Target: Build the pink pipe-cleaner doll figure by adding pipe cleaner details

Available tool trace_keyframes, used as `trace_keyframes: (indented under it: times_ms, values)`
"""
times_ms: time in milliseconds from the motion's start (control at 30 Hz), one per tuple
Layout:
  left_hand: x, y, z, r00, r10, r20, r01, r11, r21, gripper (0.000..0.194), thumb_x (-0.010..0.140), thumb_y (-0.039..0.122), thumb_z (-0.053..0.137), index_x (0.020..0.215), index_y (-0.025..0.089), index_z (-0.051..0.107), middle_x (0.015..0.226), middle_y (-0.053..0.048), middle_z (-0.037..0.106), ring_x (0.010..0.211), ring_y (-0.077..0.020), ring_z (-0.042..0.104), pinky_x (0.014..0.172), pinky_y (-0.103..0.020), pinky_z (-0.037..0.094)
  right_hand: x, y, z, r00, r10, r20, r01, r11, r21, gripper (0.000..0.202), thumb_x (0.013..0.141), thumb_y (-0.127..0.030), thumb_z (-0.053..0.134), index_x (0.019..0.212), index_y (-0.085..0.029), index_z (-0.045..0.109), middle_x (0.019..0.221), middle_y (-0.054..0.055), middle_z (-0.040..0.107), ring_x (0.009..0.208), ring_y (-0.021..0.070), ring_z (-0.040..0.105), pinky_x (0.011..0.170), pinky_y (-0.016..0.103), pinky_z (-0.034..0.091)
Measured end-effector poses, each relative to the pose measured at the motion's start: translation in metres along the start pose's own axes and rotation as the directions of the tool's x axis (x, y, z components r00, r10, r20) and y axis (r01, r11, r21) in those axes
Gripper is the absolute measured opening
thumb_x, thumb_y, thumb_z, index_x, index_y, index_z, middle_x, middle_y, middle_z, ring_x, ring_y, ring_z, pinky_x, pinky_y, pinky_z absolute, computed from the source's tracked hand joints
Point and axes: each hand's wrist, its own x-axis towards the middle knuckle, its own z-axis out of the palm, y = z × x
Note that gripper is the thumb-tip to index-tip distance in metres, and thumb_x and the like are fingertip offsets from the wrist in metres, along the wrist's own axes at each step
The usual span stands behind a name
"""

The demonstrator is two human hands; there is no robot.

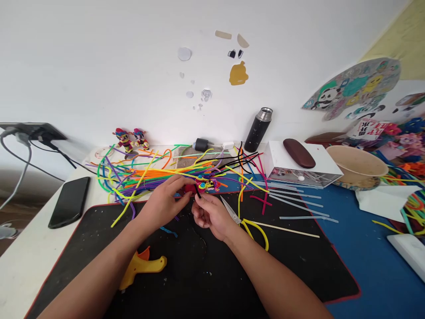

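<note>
Over the black mat (232, 274), my left hand (166, 199) pinches a small red piece close to a colourful figure (208, 184). My right hand (212, 215) has thumb and fingers closed on a short black strip (197, 191) that meets the red piece. Just right of my right hand lie scissors (230, 210) with yellow handles. Behind both hands spreads a pile of coloured pipe cleaners (156, 175). Fingertips partly hide the red piece.
A yellow glue gun (142, 267) lies by my left forearm. A phone (69, 201) is at the left. Two small figures (123, 139), a black flask (259, 128), a white box (275, 166) and a bowl (357, 161) stand behind. Clear sticks (299, 201) and a wooden stick (288, 230) lie right.
</note>
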Motion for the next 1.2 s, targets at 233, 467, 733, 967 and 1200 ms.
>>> trace_keyframes:
  times_ms: [233, 467, 733, 967, 1200]
  values:
    - [-0.0014, 0.0010, -0.0009, 0.999, -0.035, -0.013, 0.034, 0.998, -0.059, 0.020, 0.099, 0.026, 0.061, 0.115, 0.024, 0.072, 0.112, -0.005, 0.074, 0.096, -0.0206, 0.073, 0.084, -0.032, 0.060, -0.0016, -0.0027, 0.0013, 1.000, -0.020, 0.015, 0.020, 1.000, 0.012, 0.053, 0.079, -0.062, 0.086, 0.101, -0.021, 0.059, 0.063, -0.008, 0.056, 0.040, 0.0058, 0.041, 0.039, 0.021, 0.015]
    - [-0.0022, -0.0021, -0.0040, 0.999, -0.030, -0.019, 0.028, 0.996, -0.090, 0.020, 0.099, 0.026, 0.061, 0.117, 0.024, 0.071, 0.110, -0.004, 0.074, 0.098, -0.0204, 0.072, 0.084, -0.031, 0.060, -0.0030, -0.0039, 0.0006, 0.998, -0.042, 0.052, 0.042, 0.999, -0.015, 0.056, 0.078, -0.061, 0.088, 0.104, -0.022, 0.059, 0.065, -0.008, 0.056, 0.041, 0.0055, 0.039, 0.038, 0.021, 0.015]
    - [-0.0023, 0.0019, -0.0022, 1.000, -0.012, -0.017, 0.012, 0.999, -0.031, 0.018, 0.100, 0.026, 0.059, 0.112, 0.024, 0.072, 0.108, -0.005, 0.073, 0.094, -0.0205, 0.072, 0.081, -0.031, 0.060, 0.0000, 0.0014, -0.0009, 0.997, -0.079, 0.024, 0.081, 0.993, -0.083, 0.054, 0.080, -0.065, 0.085, 0.099, -0.021, 0.059, 0.064, -0.008, 0.056, 0.040, 0.0063, 0.042, 0.037, 0.020, 0.017]
    - [-0.0029, 0.0046, 0.0004, 0.999, -0.020, 0.039, 0.021, 0.999, -0.039, 0.019, 0.100, 0.028, 0.061, 0.114, 0.025, 0.073, 0.109, -0.005, 0.075, 0.101, -0.0234, 0.072, 0.085, -0.034, 0.060, 0.0029, 0.0053, 0.0005, 0.987, -0.108, -0.116, 0.084, 0.978, -0.191, 0.055, 0.073, -0.069, 0.085, 0.082, -0.021, 0.059, 0.055, -0.009, 0.052, 0.041, 0.0075, 0.043, 0.040, 0.021, 0.025]
    - [-0.0032, 0.0053, -0.0032, 0.995, -0.073, 0.065, 0.081, 0.988, -0.132, 0.023, 0.100, 0.034, 0.063, 0.118, 0.025, 0.073, 0.113, -0.006, 0.076, 0.103, -0.0244, 0.073, 0.087, -0.036, 0.062, 0.0032, 0.0036, -0.0002, 0.986, -0.104, -0.132, 0.072, 0.971, -0.228, 0.059, 0.071, -0.073, 0.084, 0.068, -0.022, 0.054, 0.052, -0.007, 0.049, 0.041, 0.0079, 0.041, 0.040, 0.023, 0.025]
